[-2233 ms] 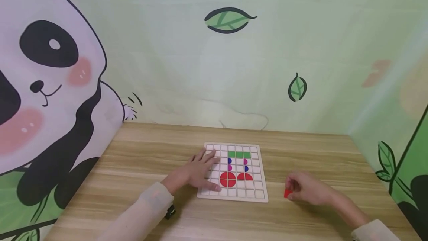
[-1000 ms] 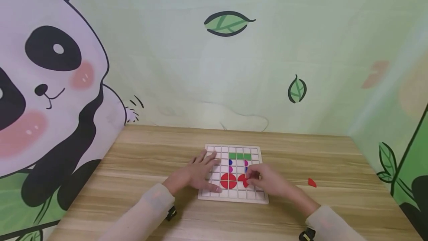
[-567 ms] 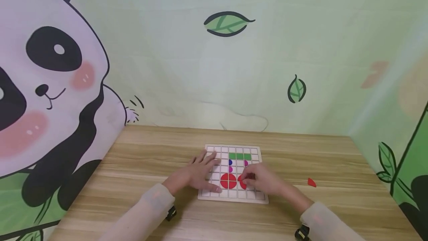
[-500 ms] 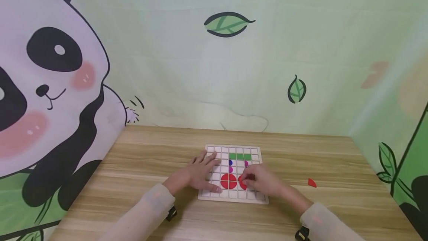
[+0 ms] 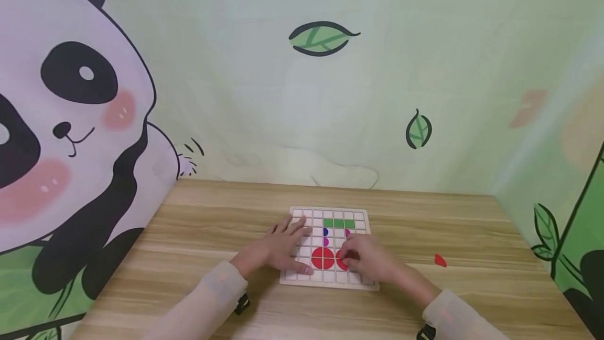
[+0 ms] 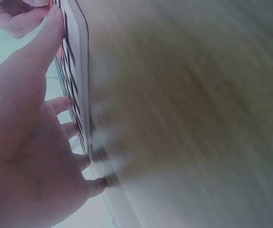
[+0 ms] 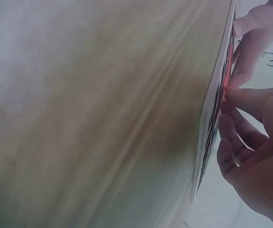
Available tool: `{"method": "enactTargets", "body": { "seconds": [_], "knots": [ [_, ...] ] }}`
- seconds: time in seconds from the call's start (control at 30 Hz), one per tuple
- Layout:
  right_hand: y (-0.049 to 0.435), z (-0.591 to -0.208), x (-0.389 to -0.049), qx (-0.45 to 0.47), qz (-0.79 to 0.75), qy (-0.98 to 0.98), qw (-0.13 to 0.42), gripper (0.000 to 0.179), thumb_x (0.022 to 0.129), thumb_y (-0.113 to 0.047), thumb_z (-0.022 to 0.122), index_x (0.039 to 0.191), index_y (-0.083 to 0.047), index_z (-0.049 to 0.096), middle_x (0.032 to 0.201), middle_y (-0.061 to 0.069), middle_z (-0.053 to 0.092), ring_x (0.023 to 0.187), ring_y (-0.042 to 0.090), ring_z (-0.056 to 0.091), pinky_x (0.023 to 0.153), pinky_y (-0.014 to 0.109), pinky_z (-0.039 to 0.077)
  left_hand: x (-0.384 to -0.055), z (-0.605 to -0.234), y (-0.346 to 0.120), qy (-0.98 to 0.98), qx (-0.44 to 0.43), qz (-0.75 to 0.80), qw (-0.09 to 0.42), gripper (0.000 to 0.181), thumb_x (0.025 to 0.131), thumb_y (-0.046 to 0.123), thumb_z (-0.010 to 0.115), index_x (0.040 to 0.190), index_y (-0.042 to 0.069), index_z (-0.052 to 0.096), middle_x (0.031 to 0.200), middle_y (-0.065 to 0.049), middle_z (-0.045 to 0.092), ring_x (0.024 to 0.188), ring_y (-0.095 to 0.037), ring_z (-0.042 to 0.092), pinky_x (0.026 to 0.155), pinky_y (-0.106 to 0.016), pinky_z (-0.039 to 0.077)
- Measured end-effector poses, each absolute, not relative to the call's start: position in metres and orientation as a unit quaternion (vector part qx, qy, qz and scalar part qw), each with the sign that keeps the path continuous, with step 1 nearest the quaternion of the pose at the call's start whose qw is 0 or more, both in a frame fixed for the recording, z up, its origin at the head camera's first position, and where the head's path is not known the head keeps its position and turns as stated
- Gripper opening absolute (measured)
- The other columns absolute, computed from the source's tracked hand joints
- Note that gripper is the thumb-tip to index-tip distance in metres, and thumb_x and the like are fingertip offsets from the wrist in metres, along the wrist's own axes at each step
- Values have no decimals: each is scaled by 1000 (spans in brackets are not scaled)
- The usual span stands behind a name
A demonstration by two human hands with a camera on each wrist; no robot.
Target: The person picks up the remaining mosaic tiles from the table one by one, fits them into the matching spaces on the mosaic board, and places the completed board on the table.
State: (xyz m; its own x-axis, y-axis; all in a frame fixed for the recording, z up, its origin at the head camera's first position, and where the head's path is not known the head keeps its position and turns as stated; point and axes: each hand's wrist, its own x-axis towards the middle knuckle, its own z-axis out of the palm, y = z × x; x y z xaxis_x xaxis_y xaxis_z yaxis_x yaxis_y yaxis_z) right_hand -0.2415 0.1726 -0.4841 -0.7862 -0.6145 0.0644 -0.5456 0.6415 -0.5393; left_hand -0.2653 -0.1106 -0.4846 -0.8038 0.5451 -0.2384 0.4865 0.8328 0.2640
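Note:
My left hand [image 5: 283, 248] lies with spread, straight fingers on the left part of a white gridded board [image 5: 304, 214]. Over the right part, my right hand [image 5: 370, 258] pinches a red quarter-circle piece [image 5: 343, 264] between thumb and finger, down at the board's surface. The right wrist view shows those fingertips right at red on the board's edge-on face. A full red circle [image 5: 323, 258] of quarter pieces lies between the hands. Farther back on the board are green squares [image 5: 338, 223], a blue half-circle [image 5: 325, 232] and a magenta half-circle [image 5: 326, 242]. My right hand hides some cells.
A loose red quarter-circle piece [image 5: 440, 261] rests on the wooden table [image 5: 226, 198], right of the board. Behind the table stands a wall covering [image 5: 255, 93] printed with a panda and leaves. Dark wrist devices show at both sleeves.
My right hand has carried a red piece from the table at the right, leftward onto the board, and has stayed there since. The left hand has kept its place on the board.

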Motion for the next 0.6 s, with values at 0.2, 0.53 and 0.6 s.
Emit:
{"method": "enactTargets", "body": {
  "seconds": [0.2, 0.53, 0.6],
  "knots": [
    [172, -479, -240, -306, -275, 909, 67, 13, 93, -7, 81, 104, -13, 78, 96, -9, 69, 90, 12, 60, 81, 29, 58, -265, -484, -112, 946, 270, 95, 152, 109, 86, 78, 68, 170, 23, 26, 179, -7, 8, 163, -41, -1, 126, -67, 13],
    [220, -454, -246, -271, -310, 910, 56, 9, 97, -4, 75, 105, -6, 72, 90, -4, 62, 82, 15, 56, 68, 27, 51, -264, -481, -113, 945, 274, 98, 152, 109, 87, 77, 69, 170, 22, 25, 179, -8, 8, 163, -41, -1, 126, -67, 13],
    [237, -453, -247, -263, -309, 913, 42, 8, 97, -3, 75, 104, -5, 72, 90, -3, 63, 81, 14, 56, 68, 27, 51, -263, -482, -111, 944, 276, 95, 152, 109, 87, 78, 69, 170, 22, 25, 179, -7, 7, 163, -40, -1, 126, -67, 13]
  ]
}}
